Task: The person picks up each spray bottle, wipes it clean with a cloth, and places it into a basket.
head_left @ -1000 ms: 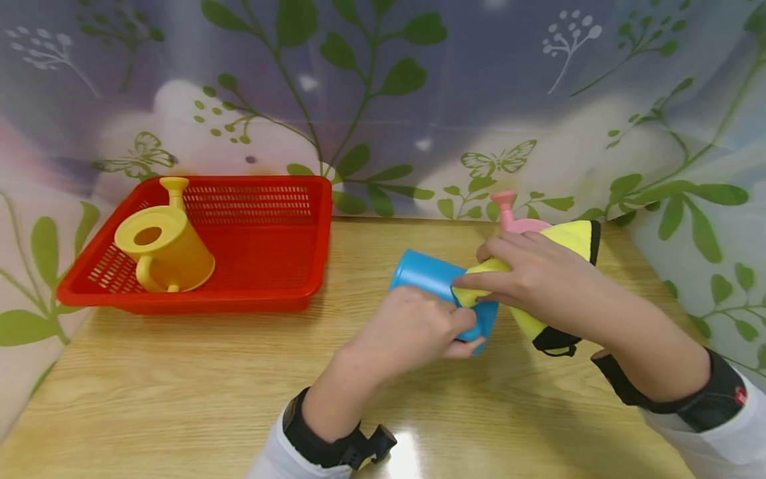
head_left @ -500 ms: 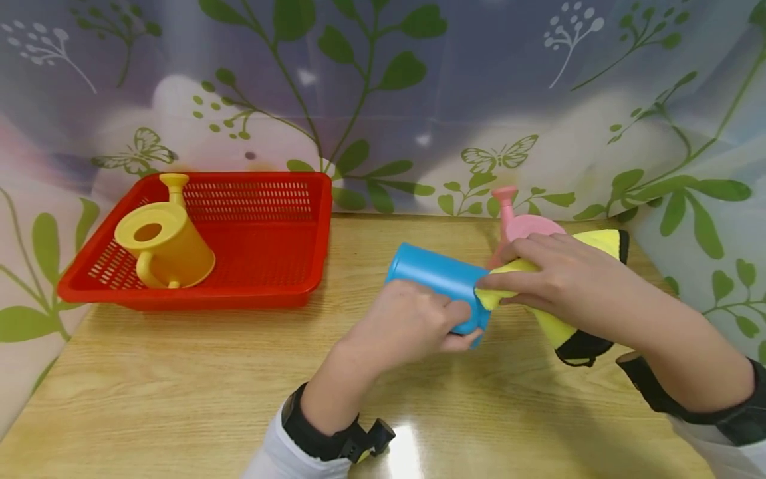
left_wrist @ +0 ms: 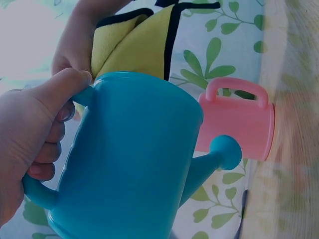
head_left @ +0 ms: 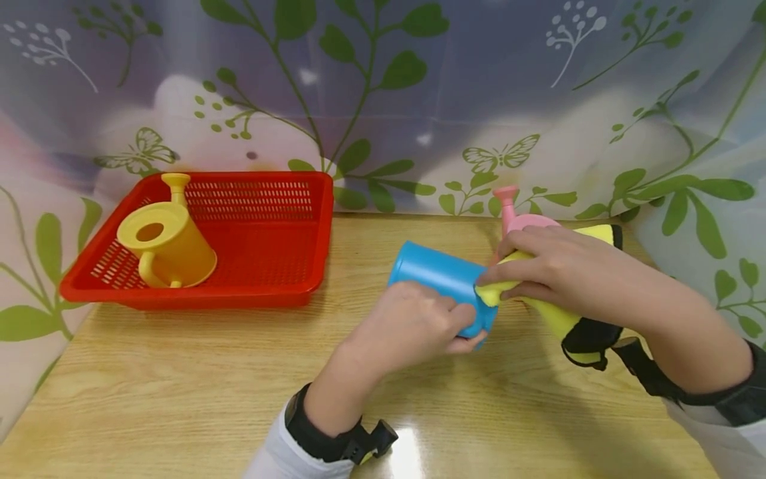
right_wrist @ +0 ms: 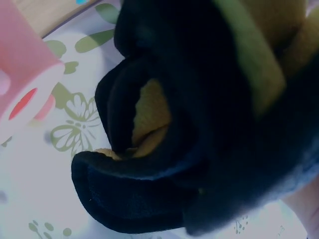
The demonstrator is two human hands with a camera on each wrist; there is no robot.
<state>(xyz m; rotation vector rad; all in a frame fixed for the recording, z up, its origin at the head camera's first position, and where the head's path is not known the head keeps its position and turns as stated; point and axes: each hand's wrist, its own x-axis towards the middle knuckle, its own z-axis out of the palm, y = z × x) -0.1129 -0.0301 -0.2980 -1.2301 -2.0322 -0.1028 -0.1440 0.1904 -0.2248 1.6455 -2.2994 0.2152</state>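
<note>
A blue watering can [head_left: 439, 271] lies tilted in the air in the head view. My left hand [head_left: 413, 322] grips it by its handle; the left wrist view shows the fingers curled round that handle [left_wrist: 39, 193]. At the can's right end, my right hand [head_left: 553, 266] pinches a yellow cloth [head_left: 553, 318] with black edging, a bunched corner touching the can. Loose folds of the cloth [right_wrist: 152, 112] fill much of the right wrist view and hide the fingertips there. Partly behind my right hand stands a pink watering can [head_left: 529, 221].
A red basket [head_left: 197, 301] sits at the left on the wooden table [head_left: 239, 386]. Inside it stands a yellow watering can [head_left: 179, 249]. A leaf-patterned curtain [head_left: 479, 80] hangs along the back and right side.
My right hand has shifted right along the blue watering can with the cloth, uncovering more of the pink watering can. My left hand has barely moved.
</note>
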